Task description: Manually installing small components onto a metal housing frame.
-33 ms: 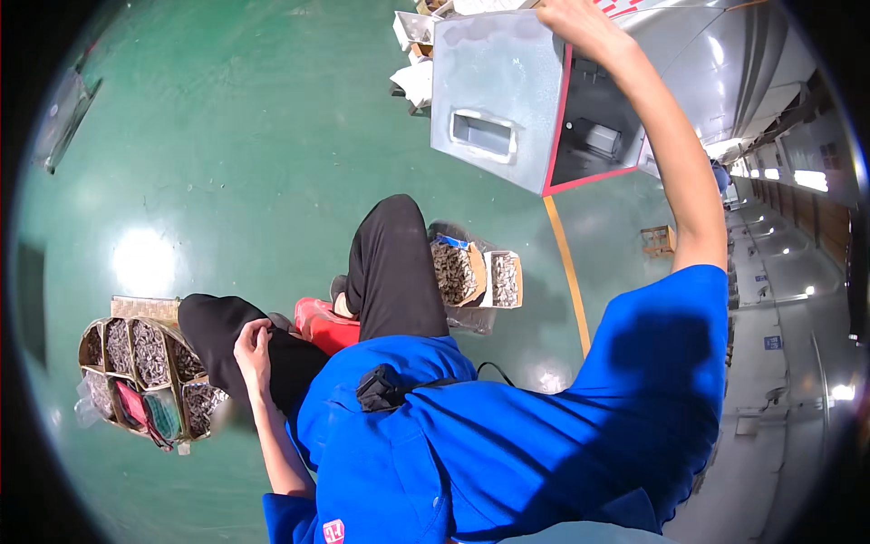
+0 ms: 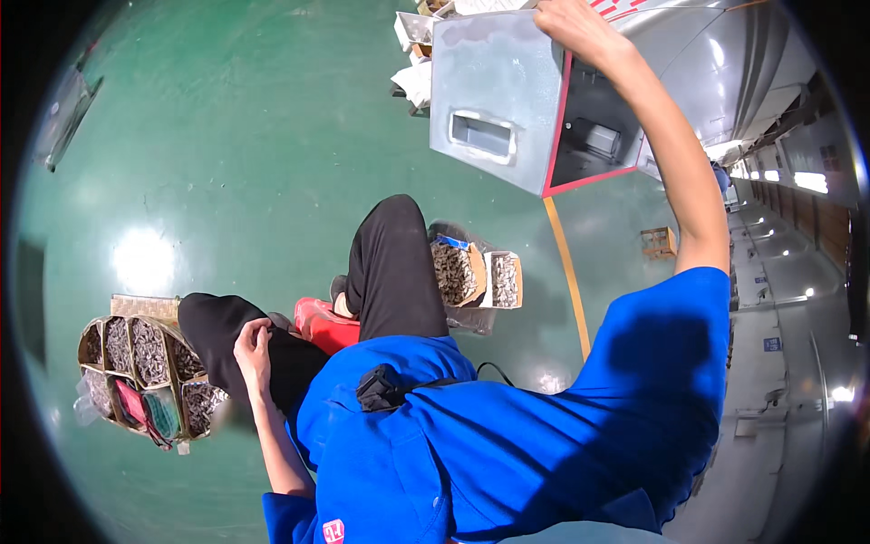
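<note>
Low over my left thigh, my left hand (image 2: 254, 355) has its fingers bent in toward the thumb; whatever they may pinch is too small to make out. At the top of the view my right hand (image 2: 580, 29) is closed at the upper corner of a grey sheet-metal box (image 2: 497, 77), its arm stretched far out. The fingertips and anything in them are hidden. That box has a rectangular cut-out (image 2: 482, 136) with a pale rim and red edging (image 2: 589, 180) around a dark open side, where a small grey block (image 2: 602, 139) shows.
Left of my legs stands a divided container (image 2: 107, 385) of small metal parts, with a pink and a green item. Boxes of similar parts (image 2: 505, 279) sit by my right leg. Below me is a red stool (image 2: 328, 326). A yellow line (image 2: 566, 263) crosses the green floor.
My right hand has shifted very slightly downward at the corner of the metal box. The left hand stays where it was.
</note>
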